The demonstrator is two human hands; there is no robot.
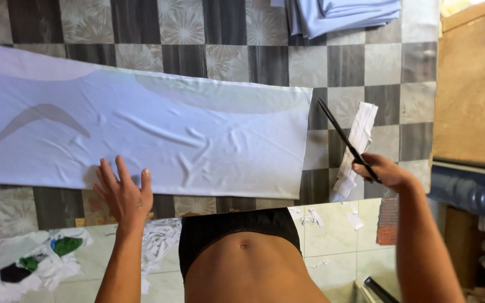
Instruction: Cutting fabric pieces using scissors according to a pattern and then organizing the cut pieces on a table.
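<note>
A long sheet of pale blue fabric [158, 132] lies spread flat on a table covered with a grey and white checked cloth [366, 62]. My left hand [122, 193] rests flat, fingers spread, on the fabric's near edge. My right hand [383, 171] grips black scissors [343, 137], blades pointing up and left toward the fabric's right edge. Just behind the scissors lies a narrow white fabric strip [356, 148] on the table.
Folded pale blue cloth [343, 14] sits at the table's far edge. A wooden board [472, 90] stands at the right, with a blue water bottle [470, 191] below it. White and green fabric scraps [35, 264] litter the tiled floor.
</note>
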